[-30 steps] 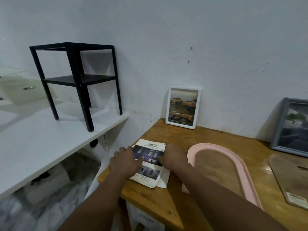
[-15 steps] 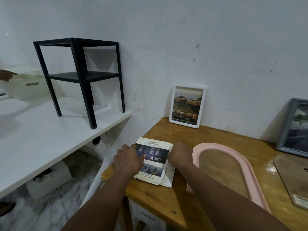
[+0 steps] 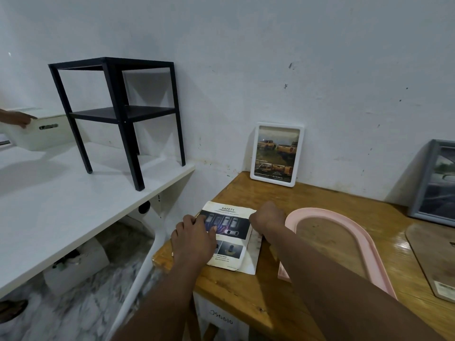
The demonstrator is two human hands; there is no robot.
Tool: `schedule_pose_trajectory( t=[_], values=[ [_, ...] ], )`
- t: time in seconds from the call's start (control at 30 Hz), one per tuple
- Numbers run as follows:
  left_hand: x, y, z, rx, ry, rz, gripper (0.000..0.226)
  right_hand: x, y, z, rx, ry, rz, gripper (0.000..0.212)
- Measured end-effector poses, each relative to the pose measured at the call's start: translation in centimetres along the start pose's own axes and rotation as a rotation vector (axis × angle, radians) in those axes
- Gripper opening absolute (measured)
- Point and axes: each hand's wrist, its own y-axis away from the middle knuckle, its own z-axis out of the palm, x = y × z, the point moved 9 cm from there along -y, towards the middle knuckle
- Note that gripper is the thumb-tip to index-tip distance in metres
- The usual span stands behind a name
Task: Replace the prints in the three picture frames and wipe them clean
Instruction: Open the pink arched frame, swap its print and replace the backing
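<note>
Fingers (image 3: 204, 220) of the left hand (image 3: 194, 242) lie flat on the print (image 3: 227, 226); the right hand (image 3: 268, 220) curls round its right edge.

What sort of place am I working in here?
Likely a plain home or small workshop corner: a wooden table against a scuffed white wall, beside it a white desk carrying a black shelf unit, and a white picture frame and a grey frame leaning there.

The grey frame (image 3: 438, 183) is cut off by the right edge.
</note>
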Motion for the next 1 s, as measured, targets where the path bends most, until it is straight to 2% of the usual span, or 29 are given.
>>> schedule_pose_trajectory(
  t=[0.1, 0.17, 0.33, 0.47, 0.53, 0.7, 0.83, 1.0],
  values=[
    [0.0, 0.0, 0.1, 0.005, -0.006, -0.006, 0.054, 0.0, 0.3, 0.0, -0.03, -0.032, -0.002, 0.027],
    [-0.1, 0.0, 0.2, 0.009, -0.001, -0.007, 0.054, 0.2, 0.2, 0.1, -0.035, -0.01, -0.018, 0.027],
    [0.0, 0.0, 0.0, 0.04, -0.005, 0.0, 0.055, -0.3, 0.6, 0.6, -0.08, 0.02, -0.085, 0.031],
    [0.3, 0.0, 0.0, 0.047, 0.026, 0.039, 0.054, -1.0, 1.3, 0.7, -0.066, -0.07, -0.097, 0.046],
    [0.5, 0.1, 0.2, 0.043, 0.045, 0.057, 0.051, -0.7, 1.2, 0.2, -0.059, -0.152, -0.039, 0.04],
    [0.4, 0.0, 0.3, 0.042, 0.035, 0.063, 0.047, 1.2, 1.6, -0.9, -0.095, -0.331, 0.154, 0.006],
    [0.2, -0.1, 0.5, 0.038, 0.018, 0.058, 0.047, 1.0, 2.6, -1.7, -0.096, -0.169, 0.127, 0.012],
    [0.2, -0.3, 0.5, 0.035, 0.007, 0.054, 0.045, 0.9, 5.2, -1.9, -0.254, -0.03, 0.17, 0.036]
  ],
)
